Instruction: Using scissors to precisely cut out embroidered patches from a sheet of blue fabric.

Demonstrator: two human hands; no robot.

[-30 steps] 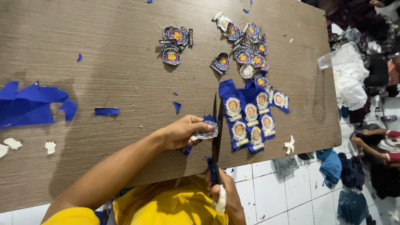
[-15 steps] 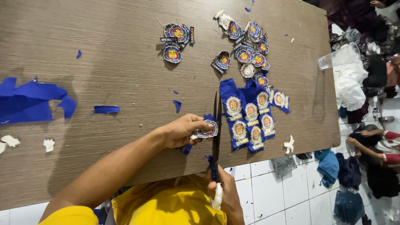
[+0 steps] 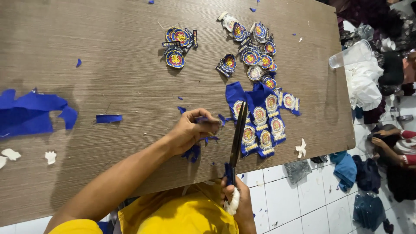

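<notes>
Left hand (image 3: 190, 130) is curled shut, pinching a small blue fabric patch (image 3: 203, 120) near the table's (image 3: 108, 52) near edge; right hand (image 3: 238, 203) is wrapped tight around the handles of the scissors (image 3: 237, 136), blades pointing away and nearly closed just right of the patch. Patch looks light, thin and floppy, so grip it by the edge close to the cut. The uncut sheet of patches (image 3: 260, 117) lies just right; cut patches (image 3: 255, 47) are farther off.

Loose round badges (image 3: 253, 47) are scattered far across the wooden table (image 3: 108, 52). Blue fabric scrap (image 3: 30, 112) is seen left. A clear plastic cup (image 3: 351, 54) is laid at the right edge.
</notes>
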